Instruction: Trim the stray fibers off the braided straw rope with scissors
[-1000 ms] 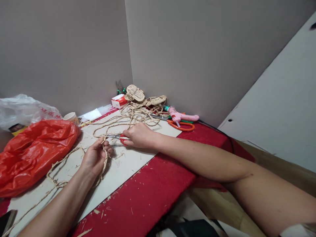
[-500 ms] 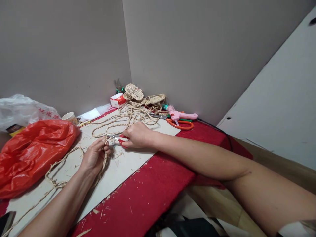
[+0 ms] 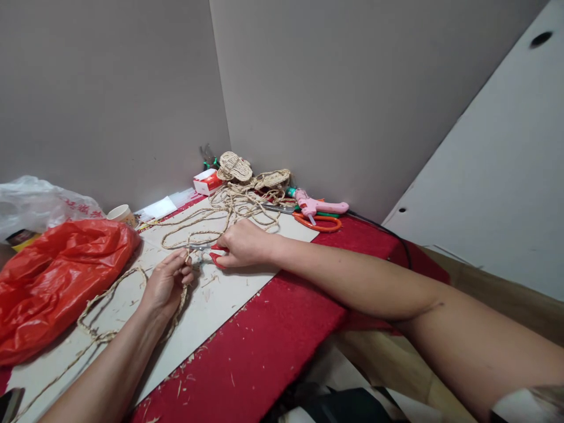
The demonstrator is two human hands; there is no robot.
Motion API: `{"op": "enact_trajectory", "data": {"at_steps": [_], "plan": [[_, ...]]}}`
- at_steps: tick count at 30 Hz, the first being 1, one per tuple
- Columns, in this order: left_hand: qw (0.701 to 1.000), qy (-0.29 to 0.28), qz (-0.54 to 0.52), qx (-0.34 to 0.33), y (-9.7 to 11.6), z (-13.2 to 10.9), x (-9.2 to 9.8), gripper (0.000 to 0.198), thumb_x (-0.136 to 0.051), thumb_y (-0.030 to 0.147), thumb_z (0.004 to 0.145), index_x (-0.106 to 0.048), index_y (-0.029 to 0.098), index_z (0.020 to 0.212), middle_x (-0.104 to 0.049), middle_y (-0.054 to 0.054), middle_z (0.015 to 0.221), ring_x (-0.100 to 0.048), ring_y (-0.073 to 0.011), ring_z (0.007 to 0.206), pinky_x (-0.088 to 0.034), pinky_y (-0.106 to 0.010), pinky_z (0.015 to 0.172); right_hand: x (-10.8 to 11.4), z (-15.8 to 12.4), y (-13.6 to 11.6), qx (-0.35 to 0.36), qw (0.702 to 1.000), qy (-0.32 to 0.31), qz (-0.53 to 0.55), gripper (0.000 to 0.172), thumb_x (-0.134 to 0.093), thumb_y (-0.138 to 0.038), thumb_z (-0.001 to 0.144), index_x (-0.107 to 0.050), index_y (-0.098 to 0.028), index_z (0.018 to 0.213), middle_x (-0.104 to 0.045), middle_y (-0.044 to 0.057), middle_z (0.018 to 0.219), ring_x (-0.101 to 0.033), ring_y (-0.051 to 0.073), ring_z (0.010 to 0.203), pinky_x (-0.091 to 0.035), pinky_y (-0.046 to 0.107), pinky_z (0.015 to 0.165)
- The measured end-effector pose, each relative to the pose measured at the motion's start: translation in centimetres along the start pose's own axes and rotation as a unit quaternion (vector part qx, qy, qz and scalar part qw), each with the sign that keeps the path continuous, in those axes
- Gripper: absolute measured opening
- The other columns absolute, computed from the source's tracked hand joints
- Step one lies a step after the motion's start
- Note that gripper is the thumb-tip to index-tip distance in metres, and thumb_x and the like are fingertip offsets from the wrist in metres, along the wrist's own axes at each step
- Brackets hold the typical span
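Observation:
My left hand (image 3: pixel 166 283) pinches a braided straw rope (image 3: pixel 107 295) that runs across a white board (image 3: pixel 220 294). My right hand (image 3: pixel 244 242) grips small red-handled scissors (image 3: pixel 210 251), whose blades point left at the rope just beside my left fingertips. More rope lies in loose loops (image 3: pixel 229 205) behind both hands, toward the corner.
A red plastic bag (image 3: pixel 57 273) and a clear bag (image 3: pixel 35 202) lie at the left, with a paper cup (image 3: pixel 118 213) behind. In the corner sit woven straw pieces (image 3: pixel 235 167), a red-white box (image 3: pixel 206 182), a pink glue gun (image 3: pixel 319 205) and orange scissors (image 3: pixel 319 223). A red cloth (image 3: pixel 282 341) covers the table.
Both hands stay close together on the rope; the scissors' blades have shifted a little at the rope. The view has drifted slightly.

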State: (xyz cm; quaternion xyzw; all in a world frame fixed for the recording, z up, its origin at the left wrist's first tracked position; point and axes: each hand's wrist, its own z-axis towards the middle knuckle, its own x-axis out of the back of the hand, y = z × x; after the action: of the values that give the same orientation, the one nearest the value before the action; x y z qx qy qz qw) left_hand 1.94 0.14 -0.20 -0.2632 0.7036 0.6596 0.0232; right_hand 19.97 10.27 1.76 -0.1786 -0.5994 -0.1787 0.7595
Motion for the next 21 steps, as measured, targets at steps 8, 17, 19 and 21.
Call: {"op": "enact_trajectory", "data": {"at_steps": [8, 17, 19, 21], "plan": [[1.000, 0.007, 0.002, -0.003, -0.2, 0.1, 0.0, 0.016, -0.078, 0.009, 0.063, -0.067, 0.008, 0.075, -0.053, 0.000, 0.063, -0.038, -0.0037, 0.048, -0.031, -0.014, 0.039, 0.1, 0.0, -0.2, -0.001, 1.000, 0.003, -0.011, 0.038, -0.052, -0.050, 0.083, -0.072, -0.018, 0.076, -0.069, 0.005, 0.069, -0.037, 0.012, 0.054, -0.018, 0.030, 0.056], [1.000, 0.007, -0.002, -0.008, 0.3, 0.1, 0.0, 0.017, -0.068, 0.008, 0.073, -0.072, 0.005, 0.090, -0.053, -0.001, 0.065, -0.041, -0.0050, 0.049, -0.038, -0.015, 0.041, -0.1, 0.2, 0.1, -0.010, 0.999, 0.009, 0.035, 0.033, -0.049, -0.040, 0.087, -0.072, -0.019, 0.075, -0.067, 0.003, 0.068, -0.031, 0.010, 0.052, -0.019, 0.030, 0.057], [1.000, 0.009, -0.007, -0.007, 0.6, 0.1, 0.0, 0.022, -0.064, 0.006, 0.075, -0.072, 0.004, 0.095, -0.055, -0.002, 0.069, -0.046, -0.0064, 0.053, -0.042, -0.016, 0.044, -0.1, 0.3, 0.5, -0.018, 0.998, 0.025, 0.052, 0.033, -0.051, -0.040, 0.086, -0.072, -0.018, 0.074, -0.065, 0.002, 0.065, -0.031, 0.010, 0.053, -0.019, 0.030, 0.057], [1.000, 0.016, -0.015, -0.004, 0.9, 0.1, 0.1, 0.025, -0.061, 0.004, 0.076, -0.071, 0.004, 0.099, -0.057, -0.004, 0.073, -0.051, -0.0076, 0.056, -0.046, -0.017, 0.046, 0.1, 0.3, 0.8, -0.029, 0.998, 0.031, 0.054, 0.033, -0.053, -0.042, 0.085, -0.072, -0.018, 0.074, -0.064, 0.002, 0.064, -0.033, 0.010, 0.053, -0.020, 0.029, 0.057]]}}
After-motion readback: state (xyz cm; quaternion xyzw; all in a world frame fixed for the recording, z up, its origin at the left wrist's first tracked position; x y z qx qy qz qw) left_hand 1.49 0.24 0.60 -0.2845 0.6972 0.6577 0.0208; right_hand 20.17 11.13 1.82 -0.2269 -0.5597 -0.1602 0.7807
